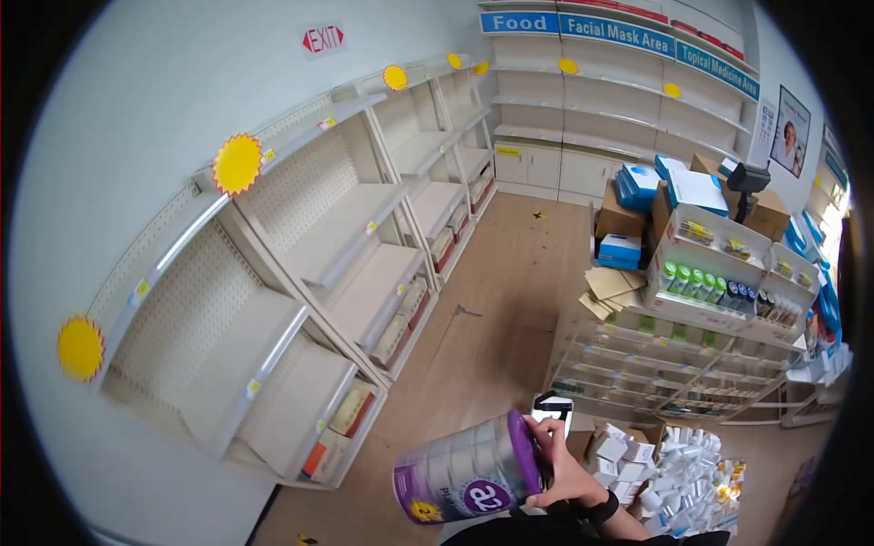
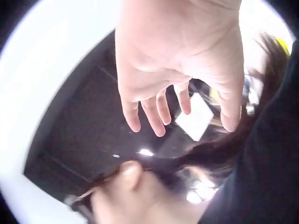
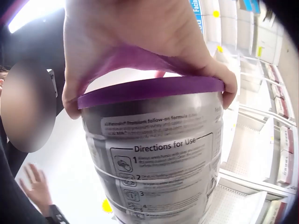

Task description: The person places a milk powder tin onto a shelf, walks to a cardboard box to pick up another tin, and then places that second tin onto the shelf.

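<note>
My right hand point(image 1: 564, 469) grips a formula tin point(image 1: 462, 469) by its purple lid point(image 3: 152, 89), thumb on one side of the rim and fingers on the other. In the head view the tin lies tilted on its side in the air, its purple label toward the camera. Its "Directions for Use" panel faces the right wrist camera. My left hand point(image 2: 180, 60) holds nothing, its fingers loosely extended and apart. The right wrist view also shows that left hand point(image 3: 36, 186) raised, away from the tin; it is outside the head view.
Bare white shelves point(image 1: 350, 227) line the left wall, with a few boxes point(image 1: 353, 405) on the bottom level. On the right stands a display counter point(image 1: 674, 350) carrying small bottles point(image 1: 696, 284) and boxes. White cartons and packets point(image 1: 683, 473) are heaped on the floor beside my right arm.
</note>
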Available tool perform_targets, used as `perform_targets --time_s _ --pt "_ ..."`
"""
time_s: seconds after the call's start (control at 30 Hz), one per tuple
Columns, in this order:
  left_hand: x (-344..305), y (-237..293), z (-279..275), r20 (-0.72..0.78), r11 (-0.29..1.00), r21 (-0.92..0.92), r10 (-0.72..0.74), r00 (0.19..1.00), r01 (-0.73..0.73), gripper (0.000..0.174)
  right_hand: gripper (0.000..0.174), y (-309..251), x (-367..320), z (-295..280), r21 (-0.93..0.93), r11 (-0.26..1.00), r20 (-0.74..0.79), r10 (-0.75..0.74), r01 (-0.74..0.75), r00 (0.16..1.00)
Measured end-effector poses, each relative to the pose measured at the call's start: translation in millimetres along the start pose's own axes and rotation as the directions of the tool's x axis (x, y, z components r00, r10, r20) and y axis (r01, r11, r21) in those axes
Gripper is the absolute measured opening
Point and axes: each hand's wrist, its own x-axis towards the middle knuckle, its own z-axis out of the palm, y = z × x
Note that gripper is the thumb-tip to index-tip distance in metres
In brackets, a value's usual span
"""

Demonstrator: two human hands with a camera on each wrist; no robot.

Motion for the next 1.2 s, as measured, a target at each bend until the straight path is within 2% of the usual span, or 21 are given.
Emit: perform_targets --time_s 0.03,0.1,0.13,0.17,0.2,0.23,0.27,0.3,0.33,0.4,0.47,0.53,0.6,0.67,0.77,0.8,0.87,0.93,0.97,1.03,1.2 --pt "43 -2 5 0.039 1.000 -0.012 0.000 0.999 0.001 0.027 0.095 -1 33 9 -0.076 0.996 -0.029 -0.042 0.040 0.999" --pt "71 -5 21 0.122 0.999 -0.018 -0.043 0.992 0.045 0.027 0.094 -7 53 18 -0.131 0.990 -0.077 -0.055 0.045 0.995" --pt "73 -36 74 -0.207 0.642 -0.369 0.648 0.733 -0.672 0.039 0.094 -8 62 16 -0.132 0.991 -0.089 -0.035 0.023 0.995" --pt "66 -10 94 -0.086 0.723 -0.528 0.477 0.875 -0.446 0.045 0.093 -8 70 13 -0.124 0.992 -0.113 -0.027 0.013 0.993" --pt "67 9 106 0.068 0.749 -0.636 0.293 0.954 -0.185 0.050 0.093 -6 78 11 -0.112 0.994 -0.138 -0.023 0.008 0.990" --pt "84 -52 147 0.290 0.603 -0.792 0.232 0.929 0.096 0.056 0.092 -1 85 8 -0.077 0.997 -0.171 -0.003 -0.010 0.985" --pt "97 -112 188 0.502 0.402 -0.827 0.215 0.838 0.392 0.062 0.092 3 93 6 -0.050 0.997 -0.217 0.038 -0.050 0.975" --pt "94 -53 168 0.531 0.507 -0.773 0.190 0.826 0.381 0.053 0.092 10 100 3 -0.032 0.997 -0.236 0.063 -0.073 0.970" --pt "101 -33 160 0.549 0.505 -0.762 0.174 0.817 0.405 0.053 0.092 19 107 -1 -0.014 0.995 -0.253 0.091 -0.098 0.963" --pt "118 -10 156 0.637 0.752 -0.563 0.130 0.760 0.344 0.054 0.086 28 129 -9 -0.016 0.990 -0.304 0.128 -0.139 0.944" --pt "140 4 161 0.607 0.717 -0.610 0.147 0.781 0.339 0.048 0.081 39 153 -21 0.082 0.974 -0.338 0.227 -0.212 0.913" --pt "169 14 171 0.530 0.762 -0.628 0.269 0.804 0.160 0.043 0.077 57 181 -41 0.110 0.965 -0.324 0.260 -0.237 0.909" --pt "204 16 186 0.474 0.730 -0.668 0.269 0.838 0.143 0.036 0.075 72 219 -61 0.100 0.962 -0.297 0.271 -0.252 0.916" --pt "245 29 192 0.502 0.810 -0.575 0.239 0.831 0.114 0.033 0.076 77 265 -76 0.080 0.959 -0.267 0.285 -0.273 0.921" --pt "308 49 211 0.400 0.743 -0.663 0.243 0.883 0.096 0.029 0.077 86 328 -99 0.021 0.955 -0.265 0.292 -0.297 0.919" --pt "331 55 216 0.352 0.688 -0.721 0.254 0.901 0.088 0.029 0.076 94 349 -107 0.022 0.959 -0.272 0.278 -0.282 0.921" --pt "368 68 223 0.399 0.706 -0.700 0.266 0.877 0.105 0.037 0.078 103 380 -123 0.099 0.962 -0.286 0.274 -0.256 0.918" --pt "399 94 222 0.328 0.673 -0.740 0.332 0.884 0.022 0.047 0.080 109 405 -133 0.182 0.957 -0.307 0.272 -0.224 0.912" --pt "414 96 223 0.383 0.669 -0.741 0.341 0.858 0.064 0.056 0.083 107 418 -138 0.217 0.951 -0.306 0.281 -0.221 0.910" --pt "436 111 222 0.398 0.662 -0.744 0.336 0.854 0.087 0.058 0.091 103 441 -149 0.259 0.939 -0.291 0.301 -0.228 0.908" --pt "501 116 230 0.430 0.663 -0.743 0.370 0.823 0.090 0.063 0.094 97 500 -163 0.214 0.943 -0.319 0.315 -0.257 0.894"
